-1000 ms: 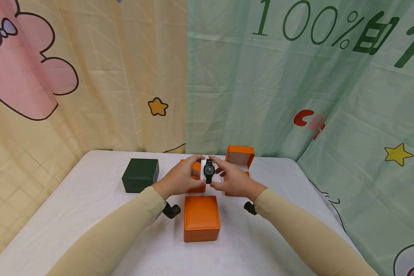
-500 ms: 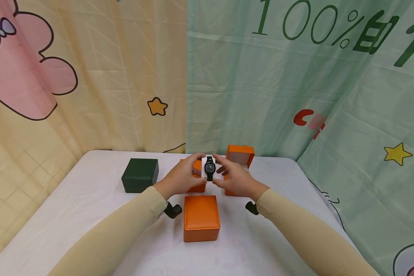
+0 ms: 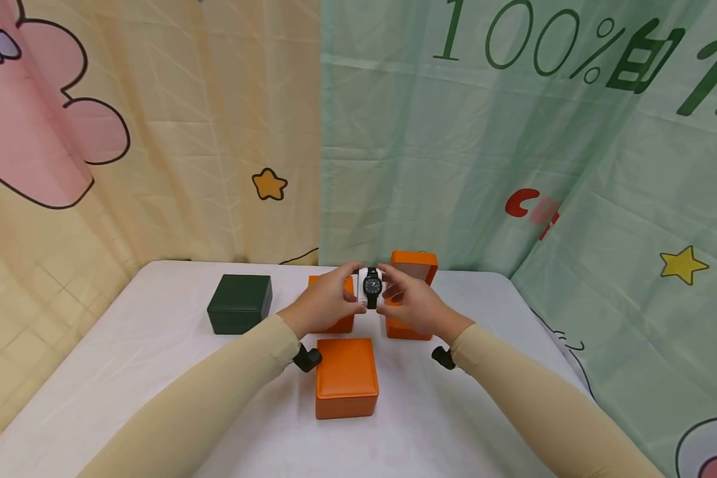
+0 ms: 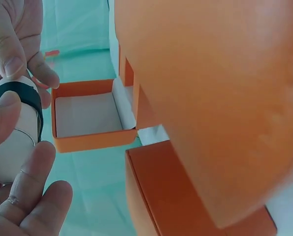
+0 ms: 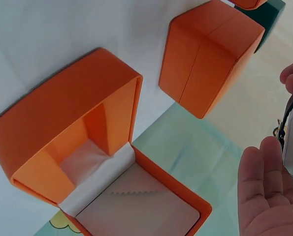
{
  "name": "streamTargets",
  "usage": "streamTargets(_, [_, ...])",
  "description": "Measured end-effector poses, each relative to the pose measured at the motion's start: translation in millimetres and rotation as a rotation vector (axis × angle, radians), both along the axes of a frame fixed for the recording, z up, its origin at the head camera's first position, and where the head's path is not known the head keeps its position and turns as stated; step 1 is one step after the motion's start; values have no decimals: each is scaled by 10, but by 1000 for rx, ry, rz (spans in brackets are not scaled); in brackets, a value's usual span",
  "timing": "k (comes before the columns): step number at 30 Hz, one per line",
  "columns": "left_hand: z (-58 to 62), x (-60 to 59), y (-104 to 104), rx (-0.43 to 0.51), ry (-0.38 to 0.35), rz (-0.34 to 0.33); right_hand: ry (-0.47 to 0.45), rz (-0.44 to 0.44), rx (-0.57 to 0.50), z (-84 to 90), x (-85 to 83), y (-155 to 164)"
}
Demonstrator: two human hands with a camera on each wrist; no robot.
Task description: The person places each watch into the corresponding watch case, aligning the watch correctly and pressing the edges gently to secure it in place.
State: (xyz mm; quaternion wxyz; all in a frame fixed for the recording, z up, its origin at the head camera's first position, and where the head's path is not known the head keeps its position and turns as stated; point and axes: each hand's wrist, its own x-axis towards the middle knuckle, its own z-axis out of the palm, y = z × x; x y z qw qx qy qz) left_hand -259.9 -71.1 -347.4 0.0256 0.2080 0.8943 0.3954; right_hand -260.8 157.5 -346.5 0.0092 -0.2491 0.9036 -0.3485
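Observation:
A black watch (image 3: 372, 287) is wrapped round a white cushion (image 4: 11, 147) that both hands hold above the table. My left hand (image 3: 354, 289) pinches the cushion's left side. Its right side is pinched by my right hand (image 3: 388, 289). Just behind and below the right hand stands an open orange box (image 3: 417, 268) with its lid raised. The right wrist view shows this box's pale lining (image 5: 131, 201) with nothing in it. The cushion with its black strap (image 5: 290, 107) sits at that view's right edge, beside my palm.
A closed orange box (image 3: 346, 376) lies at the front middle of the white table (image 3: 155, 372). Another orange box (image 3: 334, 324) stands behind my left hand. At the back left is a dark green box (image 3: 239, 303). Printed curtains hang round the table.
Both hands have carried the watch on its cushion a little to the right and farther back, nearer the open orange box. The boxes have not moved.

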Motion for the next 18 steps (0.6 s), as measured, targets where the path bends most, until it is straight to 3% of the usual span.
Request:
streamTargets(9, [70, -82, 161, -9, -42, -56, -48, -18, -37, 14, -23, 159])
streamTargets(18, [48, -137, 342, 4, -26, -102, -96, -58, -3, 25, -33, 303])
